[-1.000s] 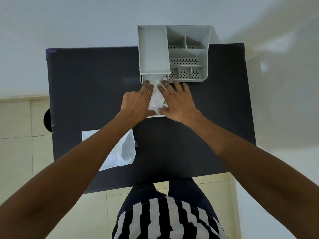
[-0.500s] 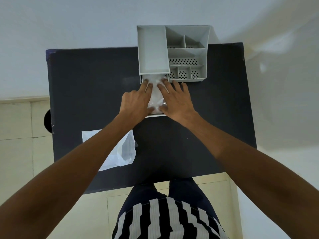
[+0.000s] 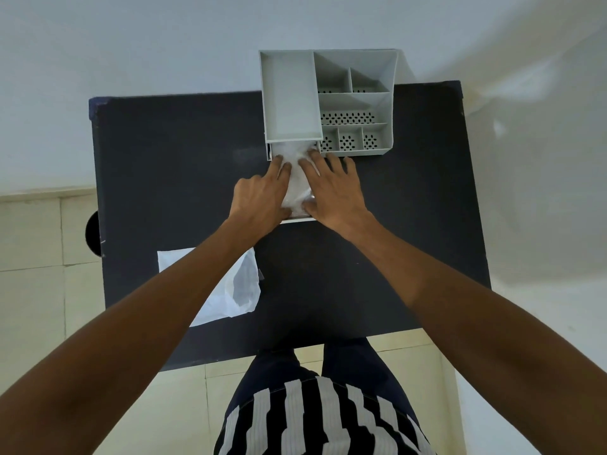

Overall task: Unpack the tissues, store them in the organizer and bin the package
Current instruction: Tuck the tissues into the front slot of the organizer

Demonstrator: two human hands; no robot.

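Both hands have barely shifted over the last second, only pressing slightly farther toward the organizer. Nearest, the empty package (image 3: 230,290) lies flat on the black table (image 3: 164,178), under the left forearm. Farther, the left hand (image 3: 261,197) and right hand (image 3: 331,192) lie flat, fingers extended and slightly spread, on the white tissues (image 3: 297,182) in the pulled-out drawer of the grey organizer (image 3: 358,103).

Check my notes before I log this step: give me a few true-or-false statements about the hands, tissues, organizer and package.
1. Both hands, left hand and right hand, press on the tissues. True.
2. The tissues lie in the organizer's open drawer. True.
3. The package is already binned. False: it lies on the table, partly under the left forearm.
4. The organizer's small perforated compartments hold tissues. False: they look empty.
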